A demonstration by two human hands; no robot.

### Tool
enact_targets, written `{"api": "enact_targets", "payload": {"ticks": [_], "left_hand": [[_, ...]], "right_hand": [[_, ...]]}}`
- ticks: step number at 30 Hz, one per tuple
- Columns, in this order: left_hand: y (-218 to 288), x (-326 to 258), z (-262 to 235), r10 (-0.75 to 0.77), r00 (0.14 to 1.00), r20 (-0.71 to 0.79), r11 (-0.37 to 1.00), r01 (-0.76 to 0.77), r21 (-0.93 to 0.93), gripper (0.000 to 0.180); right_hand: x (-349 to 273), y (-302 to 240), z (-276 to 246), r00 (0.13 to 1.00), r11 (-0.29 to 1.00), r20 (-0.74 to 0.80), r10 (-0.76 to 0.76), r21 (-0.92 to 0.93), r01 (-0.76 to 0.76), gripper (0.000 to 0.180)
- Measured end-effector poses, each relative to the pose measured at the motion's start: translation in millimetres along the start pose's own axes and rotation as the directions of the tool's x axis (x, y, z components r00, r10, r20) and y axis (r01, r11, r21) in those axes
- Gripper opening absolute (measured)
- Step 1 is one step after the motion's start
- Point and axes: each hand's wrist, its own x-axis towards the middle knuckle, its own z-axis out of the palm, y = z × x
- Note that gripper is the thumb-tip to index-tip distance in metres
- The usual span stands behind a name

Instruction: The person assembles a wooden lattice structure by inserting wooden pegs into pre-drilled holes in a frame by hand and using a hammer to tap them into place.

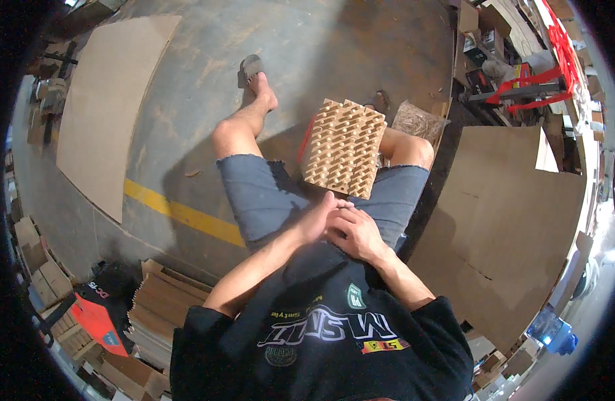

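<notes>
My left hand (317, 219) and my right hand (358, 234) meet in front of my lap. The fingers of my left hand are partly bent and run under those of my right, so whatever lies in the palm is hidden. My right hand is curled against the left, and anything in its fingers is too small to make out. Just beyond them a wooden block (345, 148), set with many short upright wooden pegs in rows, rests between my thighs. A clear bag of thin wooden pieces (418, 124) lies past my right knee.
A large cardboard sheet (113, 113) lies on the floor at the left, another cardboard sheet (501, 220) at the right. Stacked cardboard (161, 304) and a red-and-black case (100, 321) stand at my near left. A red-strapped metal frame (528, 93) is at the far right.
</notes>
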Motion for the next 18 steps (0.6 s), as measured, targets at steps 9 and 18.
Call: {"api": "enact_targets", "payload": {"ticks": [9, 18], "left_hand": [[13.1, 0.2, 4.1, -0.106, 0.972, -0.211, 0.987, 0.077, -0.141, 0.063], [4.5, -1.1, -2.6, -0.036, 0.977, -0.211, 0.987, 0.002, -0.159, 0.053]], "right_hand": [[18.5, 21.1, -26.7, 0.92, 0.987, -0.378, 0.108, -0.072, -0.145, 0.013], [26.6, 14.9, -29.3, 0.94, 0.946, -0.34, 0.003, -0.304, -0.113, 0.017]]}}
